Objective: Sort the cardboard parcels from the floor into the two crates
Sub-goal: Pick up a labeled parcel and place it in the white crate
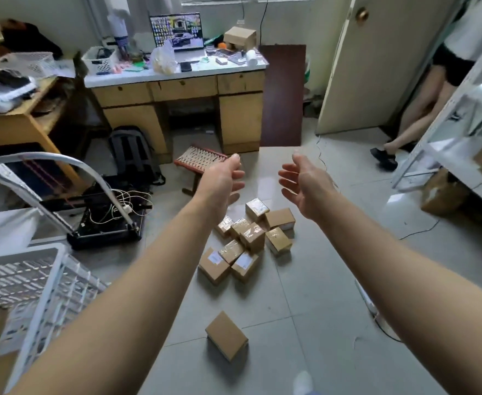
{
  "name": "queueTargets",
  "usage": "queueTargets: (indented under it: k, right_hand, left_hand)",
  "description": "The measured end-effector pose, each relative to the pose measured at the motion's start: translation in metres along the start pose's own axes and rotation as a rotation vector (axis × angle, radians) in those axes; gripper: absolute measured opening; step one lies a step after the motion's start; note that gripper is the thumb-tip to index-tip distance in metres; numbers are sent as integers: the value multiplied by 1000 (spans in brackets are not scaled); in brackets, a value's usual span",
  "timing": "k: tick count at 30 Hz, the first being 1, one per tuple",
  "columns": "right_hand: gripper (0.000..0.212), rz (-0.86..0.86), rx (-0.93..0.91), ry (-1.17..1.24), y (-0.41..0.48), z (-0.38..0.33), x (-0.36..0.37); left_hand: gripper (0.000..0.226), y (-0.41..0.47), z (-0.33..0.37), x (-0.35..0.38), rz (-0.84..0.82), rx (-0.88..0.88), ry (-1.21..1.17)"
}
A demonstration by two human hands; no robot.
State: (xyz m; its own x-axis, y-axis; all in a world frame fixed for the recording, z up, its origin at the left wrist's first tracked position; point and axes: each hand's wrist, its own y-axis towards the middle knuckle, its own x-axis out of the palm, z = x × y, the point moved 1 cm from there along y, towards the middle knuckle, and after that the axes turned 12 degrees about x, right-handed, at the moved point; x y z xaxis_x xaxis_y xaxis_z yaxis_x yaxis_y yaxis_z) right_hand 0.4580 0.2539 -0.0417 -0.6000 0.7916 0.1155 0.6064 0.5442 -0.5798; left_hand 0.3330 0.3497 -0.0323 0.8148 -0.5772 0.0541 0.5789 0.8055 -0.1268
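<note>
Several small cardboard parcels [248,238] lie in a heap on the tiled floor in the middle of the view, some wrapped in clear tape, some with white labels. One more parcel [226,335] lies alone nearer to me. Both my arms are stretched forward above the heap. My left hand [223,178] and my right hand [305,181] face each other with relaxed, straight fingers and hold nothing. A white slatted crate [63,277] stands at the lower left, with something brown low at its left side. A second crate is not in view.
A desk [177,86] with a monitor stands at the back, a small woven stool [199,161] and a backpack [132,152] in front of it. A black cart with a white handle [105,223] is left. Metal shelving [447,143] and a person's legs [422,115] are at right.
</note>
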Motion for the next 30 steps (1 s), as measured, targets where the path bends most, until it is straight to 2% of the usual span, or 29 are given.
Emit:
queueTargets:
  k: [6,11,16,24,30]
  right_hand:
    - [34,17,85,-29,56,-15,-69]
    - [34,22,169,-11,101,-19,-93]
    - [42,28,235,-3,153,-18,-93]
    - [40,47,328,-3,261,-27,-73]
    - [39,54,443,-64,371,-5,-42]
  left_hand:
    - [32,38,-32,78,34,-93,-10]
    - [32,65,-54,100,33,-150,0]
    - [26,113,-76,104,90,-188,0]
    - [22,218,-120,106,127,-296,14]
    - [23,309,-186,90,174,-379,84]
